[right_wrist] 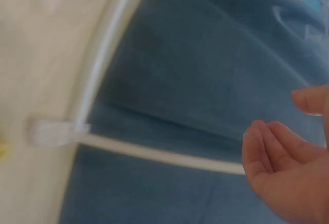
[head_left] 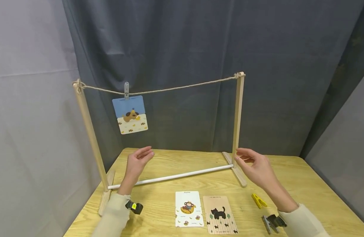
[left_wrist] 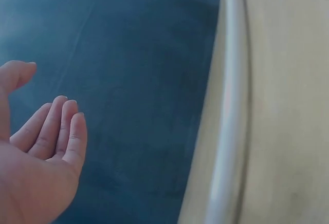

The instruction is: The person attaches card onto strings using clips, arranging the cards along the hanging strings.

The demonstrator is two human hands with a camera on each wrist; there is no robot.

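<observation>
Both hands are raised over the table and hold nothing. My left hand (head_left: 139, 161), fingers relaxed, hovers below a dog card (head_left: 131, 120) that a grey clothespin (head_left: 126, 90) clips to the twine (head_left: 176, 88). In the left wrist view its fingers (left_wrist: 76, 142) are gently bent, thumb apart. Close to the right post (head_left: 238, 115) in the head view is my right hand (head_left: 256, 166), with loosely bent fingers (right_wrist: 280, 147) and a gap to the thumb. A monkey card (head_left: 189, 209) and a black cat card (head_left: 219, 215) lie side by side on the table.
A yellow clothespin (head_left: 259, 200) lies at the right, with another grey clothespin (head_left: 266, 225) beside the right sleeve. The wooden frame has a left post (head_left: 91, 135) and a white crossbar (head_left: 182, 176) low between the posts. Dark curtain (head_left: 182, 42) hangs behind the table (head_left: 291, 184).
</observation>
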